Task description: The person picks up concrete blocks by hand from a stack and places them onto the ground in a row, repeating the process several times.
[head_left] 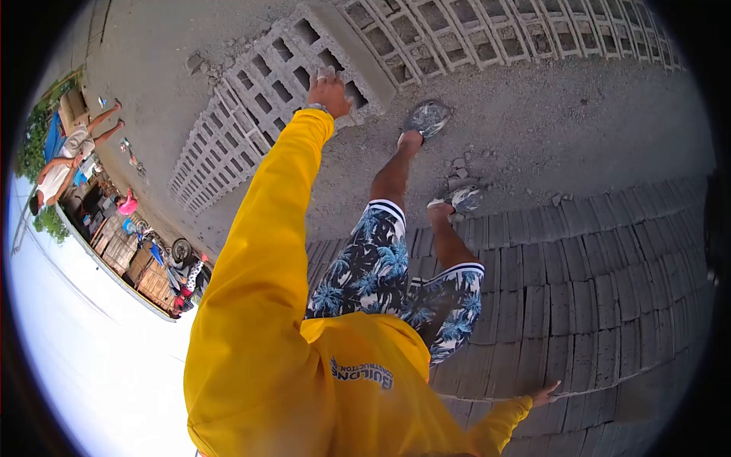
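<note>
My left hand (330,93), with a band at its wrist, is on a grey concrete hollow block (346,57) at the end of a row. Its fingers are bent over the webbing beside the block's dark holes. Lower right, my right hand (544,394) stretches over stacked grey blocks (579,305), fingers extended and nothing visible in them. Both arms wear yellow sleeves. My feet, in plastic-looking coverings (428,118), stand on the gravelly ground between the hollow blocks and the stack.
Another row of hollow blocks (487,34) curves along the top right. Broken rubble (460,169) lies near my feet. At the far left a person (72,152) stands by the roadside, near a motorcycle (181,250) and a wooden shelter (122,247).
</note>
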Demonstrator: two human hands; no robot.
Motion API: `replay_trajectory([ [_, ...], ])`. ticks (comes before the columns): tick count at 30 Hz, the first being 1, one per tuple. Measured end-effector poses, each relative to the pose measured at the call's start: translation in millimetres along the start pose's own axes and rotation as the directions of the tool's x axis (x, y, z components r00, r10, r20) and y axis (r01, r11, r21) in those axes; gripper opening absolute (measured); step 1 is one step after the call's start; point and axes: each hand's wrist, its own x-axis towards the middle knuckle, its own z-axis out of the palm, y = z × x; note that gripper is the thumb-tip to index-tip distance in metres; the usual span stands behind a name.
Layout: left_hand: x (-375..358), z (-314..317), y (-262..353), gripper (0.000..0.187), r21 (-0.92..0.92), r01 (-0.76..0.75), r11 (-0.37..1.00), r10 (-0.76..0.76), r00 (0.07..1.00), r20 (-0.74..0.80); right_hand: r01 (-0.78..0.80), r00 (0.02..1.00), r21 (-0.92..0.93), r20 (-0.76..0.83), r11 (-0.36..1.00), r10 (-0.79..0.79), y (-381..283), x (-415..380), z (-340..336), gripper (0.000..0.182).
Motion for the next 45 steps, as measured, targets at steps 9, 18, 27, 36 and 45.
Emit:
replay_trajectory([
  [9,62.5,35.1,11.3,0.057,0.013,0.058,0.998,-0.056,0.996,-0.073,-0.021,0.998,-0.168,-0.054,0.986,0.013,13.1,16.7,6.2,0.088],
  [18,41.6,-41.4,55.7,0.057,-0.112,-0.038,0.993,0.04,0.999,0.021,0.024,0.999,0.058,-0.023,0.998,-0.023,-1.2,-6.3,7.8,0.09],
  [27,-150.3,-196.8,201.0,0.044,-0.828,-0.246,0.505,0.327,0.942,-0.081,-0.005,0.993,-0.029,-0.118,1.0,0.001,-68.2,-45.9,-45.0,0.09],
  [36,-378.9,-421.5,443.9,0.024,-0.952,-0.298,0.064,0.387,0.887,-0.252,-0.057,0.996,0.146,-0.065,0.988,0.068,-54.8,-44.8,-77.8,0.095],
  [45,-522.8,-599.7,695.0,0.024,-0.86,-0.51,-0.032,0.628,0.659,-0.414,-0.11,0.994,0.527,0.048,0.843,0.1,-25.9,-39.0,-97.6,0.091],
])
